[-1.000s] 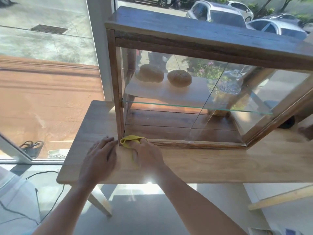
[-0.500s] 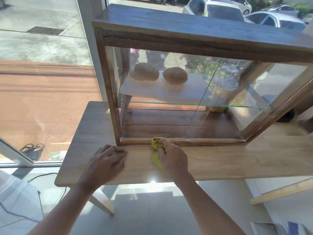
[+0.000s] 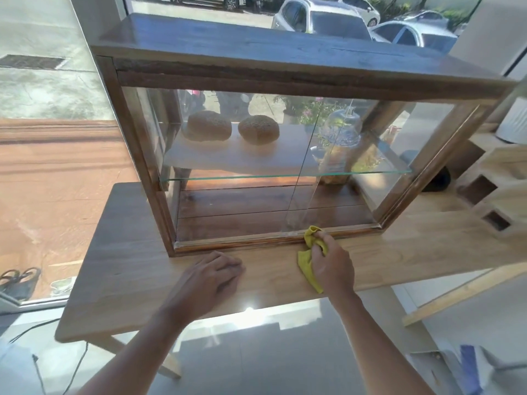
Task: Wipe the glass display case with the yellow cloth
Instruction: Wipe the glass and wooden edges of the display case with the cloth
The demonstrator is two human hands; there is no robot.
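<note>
Most of the crumpled yellow cloth [image 3: 306, 262] lies hidden under the right hand [image 3: 332, 266], whose fingers [image 3: 323, 243] curl out of sight into its folds. The wood-framed glass display case [image 3: 285, 67] is cut off at its top right corner by the frame edge. Reflections blur the domed clear jar [image 3: 339, 146] inside; its contents cannot be told. The pale wooden surface [image 3: 128, 266] runs off the right edge.

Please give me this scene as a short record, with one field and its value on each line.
case: glass display case standing on wooden table
cloth: yellow cloth at the case's bottom front rail
right hand: right hand grips the cloth
left hand: left hand rests on the table
inside: two bread loaves on the glass shelf
</note>
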